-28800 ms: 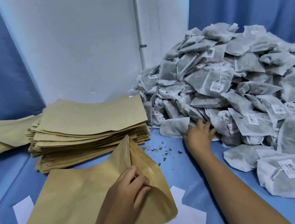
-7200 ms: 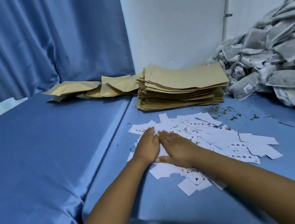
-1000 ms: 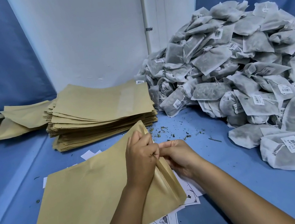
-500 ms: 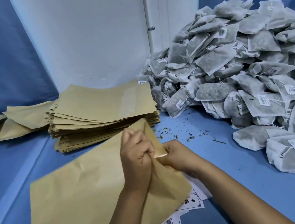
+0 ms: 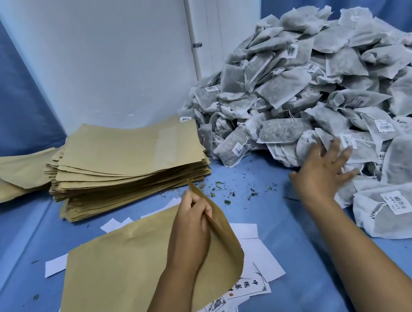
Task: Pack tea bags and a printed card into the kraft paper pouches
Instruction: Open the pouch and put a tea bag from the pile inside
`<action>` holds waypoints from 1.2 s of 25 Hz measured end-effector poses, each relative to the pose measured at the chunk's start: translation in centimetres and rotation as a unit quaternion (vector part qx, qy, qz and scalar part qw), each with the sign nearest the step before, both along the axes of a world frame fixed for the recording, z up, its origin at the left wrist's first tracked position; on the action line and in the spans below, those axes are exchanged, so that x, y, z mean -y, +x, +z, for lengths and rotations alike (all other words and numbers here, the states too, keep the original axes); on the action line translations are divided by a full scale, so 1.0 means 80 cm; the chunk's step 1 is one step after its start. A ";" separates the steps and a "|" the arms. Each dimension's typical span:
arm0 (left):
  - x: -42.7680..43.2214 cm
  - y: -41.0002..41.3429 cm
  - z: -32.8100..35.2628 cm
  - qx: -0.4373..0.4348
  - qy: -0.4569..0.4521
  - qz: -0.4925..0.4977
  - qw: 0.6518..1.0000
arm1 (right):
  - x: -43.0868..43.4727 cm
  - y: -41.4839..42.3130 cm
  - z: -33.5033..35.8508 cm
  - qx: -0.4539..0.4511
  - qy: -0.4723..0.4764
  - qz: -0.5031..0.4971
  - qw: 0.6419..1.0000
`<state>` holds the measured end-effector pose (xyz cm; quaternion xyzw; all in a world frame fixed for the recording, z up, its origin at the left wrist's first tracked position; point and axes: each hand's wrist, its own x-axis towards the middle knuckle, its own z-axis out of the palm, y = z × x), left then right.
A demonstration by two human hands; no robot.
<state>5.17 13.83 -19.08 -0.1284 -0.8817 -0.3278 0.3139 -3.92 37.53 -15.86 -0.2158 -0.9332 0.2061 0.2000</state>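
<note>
- Head view: left hand (image 5: 194, 229) pinches the mouth edge of a kraft pouch (image 5: 118, 287), fingers curled round the upper flap and lifting it so the corner stands up off the blue worktop (image 5: 282, 238). Forearm runs in from the lower edge, lying over the pouch.
- The pouch lies flat otherwise, mouth toward the right, resting on scattered printed cards (image 5: 239, 290); several cards show black characters, others lie blank side up.
- Right hand (image 5: 323, 171) reaches out to the right with fingers spread, palm down, fingertips touching the near edge of the tea bag pile (image 5: 326, 96). It grips nothing that can be seen.
- The pile is heaped against the white wall and blue curtain, bags grey with small white tags.
- A stack of empty kraft pouches (image 5: 129, 163) sits behind the left hand, just beside the pile.
- Loose tea crumbs (image 5: 222, 191) lie on the worktop between stack and hands.
</note>
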 end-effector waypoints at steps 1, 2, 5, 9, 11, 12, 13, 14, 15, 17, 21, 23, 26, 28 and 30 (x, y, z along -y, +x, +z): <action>-0.001 -0.001 0.001 0.003 -0.013 -0.003 1.000 | -0.010 -0.005 -0.005 0.027 0.003 -0.003 1.000; -0.002 -0.002 0.002 0.005 -0.025 -0.006 1.000 | -0.016 -0.012 -0.012 0.047 0.013 -0.004 0.999; -0.008 -0.007 -0.002 0.037 -0.046 -0.017 0.998 | -0.027 -0.027 -0.019 0.061 0.044 0.000 0.997; -0.022 -0.021 -0.003 0.101 -0.098 -0.029 0.990 | -0.029 -0.041 -0.025 0.073 0.096 -0.012 0.993; -0.034 -0.033 0.005 0.123 -0.097 -0.013 0.988 | -0.029 -0.045 -0.026 0.067 0.105 -0.007 0.992; -0.042 -0.038 0.008 0.127 -0.083 -0.004 0.988 | -0.032 -0.047 -0.025 0.054 0.102 -0.004 0.993; -0.050 -0.042 0.007 0.126 -0.078 0.000 0.989 | -0.038 -0.048 -0.024 0.040 0.098 -0.003 0.994; -0.058 -0.042 0.004 0.122 -0.086 0.001 0.989 | -0.045 -0.050 -0.024 0.027 0.098 -0.003 0.995; -0.063 -0.041 -0.002 0.117 -0.098 0.000 0.988 | -0.052 -0.052 -0.024 0.019 0.098 -0.006 0.995; -0.064 -0.039 -0.011 0.102 -0.106 0.001 0.989 | -0.061 -0.057 -0.026 0.016 0.090 -0.017 0.996; -0.060 -0.042 -0.007 0.082 -0.079 -0.007 0.993 | -0.062 -0.066 -0.026 0.033 0.064 0.006 0.997; -0.062 -0.040 -0.005 0.083 -0.076 -0.004 0.994 | -0.065 -0.067 -0.022 0.013 0.047 0.027 0.998; -0.064 -0.040 -0.003 0.081 -0.064 -0.004 0.995 | -0.049 -0.060 -0.018 -0.045 0.013 0.101 0.994; -0.063 -0.039 -0.001 0.077 -0.045 -0.005 0.996 | -0.022 -0.051 -0.019 -0.052 0.008 0.203 0.978; -0.062 -0.040 0.001 0.070 -0.018 -0.009 0.997 | -0.001 -0.061 -0.009 -0.063 0.035 0.235 0.969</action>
